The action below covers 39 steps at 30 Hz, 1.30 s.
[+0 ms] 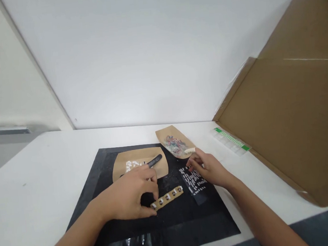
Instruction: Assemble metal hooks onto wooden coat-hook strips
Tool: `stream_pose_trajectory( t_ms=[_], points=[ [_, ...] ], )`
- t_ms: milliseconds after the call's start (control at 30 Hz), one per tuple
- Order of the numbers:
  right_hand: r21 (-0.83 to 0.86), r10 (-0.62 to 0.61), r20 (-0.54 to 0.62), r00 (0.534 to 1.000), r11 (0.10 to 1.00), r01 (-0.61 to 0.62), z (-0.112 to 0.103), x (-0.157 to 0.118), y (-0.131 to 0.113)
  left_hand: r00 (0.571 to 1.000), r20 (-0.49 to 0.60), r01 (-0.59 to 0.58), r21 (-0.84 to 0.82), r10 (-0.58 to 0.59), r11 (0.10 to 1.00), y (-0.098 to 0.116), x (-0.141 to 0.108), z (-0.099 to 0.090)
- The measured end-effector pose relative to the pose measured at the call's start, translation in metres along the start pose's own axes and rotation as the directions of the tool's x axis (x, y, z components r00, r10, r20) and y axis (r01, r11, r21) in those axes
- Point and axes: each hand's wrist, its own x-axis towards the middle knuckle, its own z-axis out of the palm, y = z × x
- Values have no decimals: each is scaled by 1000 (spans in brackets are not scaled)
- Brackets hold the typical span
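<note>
My left hand (133, 195) pinches the left end of a narrow brown cardboard strip (164, 200) between thumb and fingers. Along the strip sit several shiny round metal pieces with small white tabs beside them. A white cover sleeves the index finger of my right hand (207, 169); that finger points out while the others curl loosely, with nothing visible in them. Below it lies a dark sheet (199, 199) carrying many small white slips (191, 180). Behind my left hand, a black-handled tool (155, 161) rests across a brown paper tray (121, 160) with white scraps (129, 165); its other end is partly hidden.
A black mat (180, 229) covers part of the white table (20, 198). At its back edge, a second brown tray (165, 132) holds small, shiny mixed pieces. A clear case with green labels (231, 139) lies by a large cardboard panel (303, 125) on the right. A white wall stands behind.
</note>
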Motion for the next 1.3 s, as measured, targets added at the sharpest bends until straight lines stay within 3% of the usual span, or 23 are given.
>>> stream_pose_trajectory(
  t_ms=[167,633,933,1167,1300],
  points=[
    [-11,-12,-17,1000,1000,12,1,0,2,998,56,-5,-26,7,1000,-3,0,4],
    [-38,-38,-32,999,999,37,3,-1,-5,994,28,-103,42,102,994,-1,5,11],
    [7,-171,-27,985,985,171,23,-7,-42,999,-9,-40,35,40,999,-2,2,13],
    [-92,-445,153,882,883,461,30,1,-83,998,-52,-31,27,33,999,-2,6,13],
    [-71,-466,232,854,868,492,34,10,-91,994,-109,-34,-11,32,999,-1,7,13]
  ],
)
